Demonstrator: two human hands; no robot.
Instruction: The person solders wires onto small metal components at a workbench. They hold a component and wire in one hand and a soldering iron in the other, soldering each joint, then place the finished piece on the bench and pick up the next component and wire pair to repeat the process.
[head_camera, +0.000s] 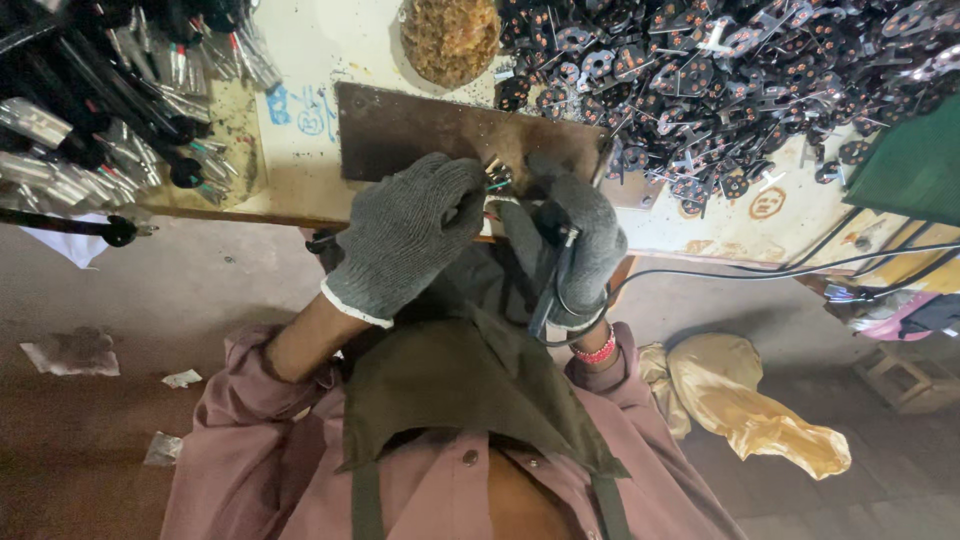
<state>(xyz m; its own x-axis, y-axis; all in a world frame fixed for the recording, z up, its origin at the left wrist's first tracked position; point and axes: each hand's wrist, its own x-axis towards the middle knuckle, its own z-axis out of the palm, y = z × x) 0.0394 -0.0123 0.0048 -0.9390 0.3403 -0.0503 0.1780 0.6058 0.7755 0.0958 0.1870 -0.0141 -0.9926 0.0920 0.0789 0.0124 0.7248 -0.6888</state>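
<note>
My gloved left hand (405, 235) pinches a small wired part (496, 175) over the brown board (420, 130) while my right hand (580, 240) grips a soldering iron (553, 285), black parts heaped (720, 80) at two o'clock.

Both hands wear grey knitted cloth gloves, matt and coarse. Between the left hand's (405, 240) fingertips (470, 185) sits a small shiny metal part (497, 173). The right hand (580, 245) grips a glossy dark tool (555, 285). Beyond the fingers lies a dull, rough brown board (420, 130).
</note>
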